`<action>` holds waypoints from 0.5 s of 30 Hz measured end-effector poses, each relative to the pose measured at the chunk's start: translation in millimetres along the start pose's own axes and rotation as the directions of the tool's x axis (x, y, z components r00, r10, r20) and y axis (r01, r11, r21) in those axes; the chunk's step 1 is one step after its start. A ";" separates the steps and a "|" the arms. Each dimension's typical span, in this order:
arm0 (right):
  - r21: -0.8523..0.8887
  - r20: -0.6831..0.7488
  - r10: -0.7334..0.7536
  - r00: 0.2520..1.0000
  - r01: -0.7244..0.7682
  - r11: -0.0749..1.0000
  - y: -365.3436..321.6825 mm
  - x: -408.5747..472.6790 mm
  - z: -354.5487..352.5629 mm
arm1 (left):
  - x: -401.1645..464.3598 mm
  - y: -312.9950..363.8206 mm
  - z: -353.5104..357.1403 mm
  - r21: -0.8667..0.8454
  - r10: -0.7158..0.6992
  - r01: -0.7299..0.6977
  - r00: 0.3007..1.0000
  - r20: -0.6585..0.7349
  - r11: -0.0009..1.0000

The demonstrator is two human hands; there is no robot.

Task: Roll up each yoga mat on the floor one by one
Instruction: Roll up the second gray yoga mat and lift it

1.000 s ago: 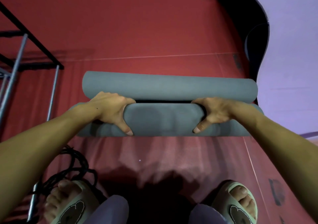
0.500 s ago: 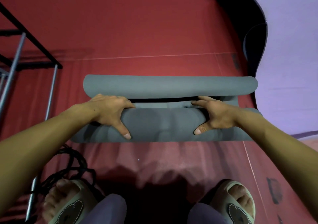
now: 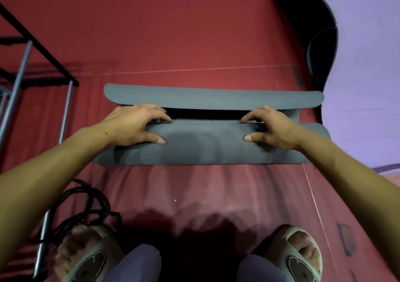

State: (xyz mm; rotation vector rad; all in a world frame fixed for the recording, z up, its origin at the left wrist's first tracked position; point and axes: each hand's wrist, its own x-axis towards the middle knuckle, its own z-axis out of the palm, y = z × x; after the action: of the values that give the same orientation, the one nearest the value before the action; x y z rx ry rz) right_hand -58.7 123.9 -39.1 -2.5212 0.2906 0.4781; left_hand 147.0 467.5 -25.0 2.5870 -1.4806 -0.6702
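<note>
Left hand (image 3: 135, 124) and right hand (image 3: 271, 128) gripping rolled grey yoga mat (image 3: 203, 145), red floor (image 3: 173, 32) beneath

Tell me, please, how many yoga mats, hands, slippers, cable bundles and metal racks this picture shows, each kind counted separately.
Yoga mats: 2, the grey mat under the hands and the purple mat at the right.
Hands: 2, left hand and right hand, both on the grey roll.
Slippers: 2, and.
Black cable bundles: 1.
Metal racks: 1.
Total: 8.
</note>
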 end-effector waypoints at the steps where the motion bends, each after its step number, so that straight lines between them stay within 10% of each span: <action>1: -0.012 -0.010 -0.014 1.000 0.014 1.000 1.3 1.1 0.9 | -0.5 -0.1 0.6 -0.009 0.022 -0.022 1.000 -0.011 1.000; 15: -0.267 -0.189 0.033 0.981 -0.084 0.960 -14.0 3.6 8.5 | 3.2 4.3 16.1 0.101 0.087 -0.064 0.965 -0.248 0.993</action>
State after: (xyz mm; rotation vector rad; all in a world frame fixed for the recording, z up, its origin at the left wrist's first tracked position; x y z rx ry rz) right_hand -53.6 139.8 -40.5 -2.8413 0.3936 0.3269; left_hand 138.3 464.8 -39.3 2.5489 -1.5497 -0.2570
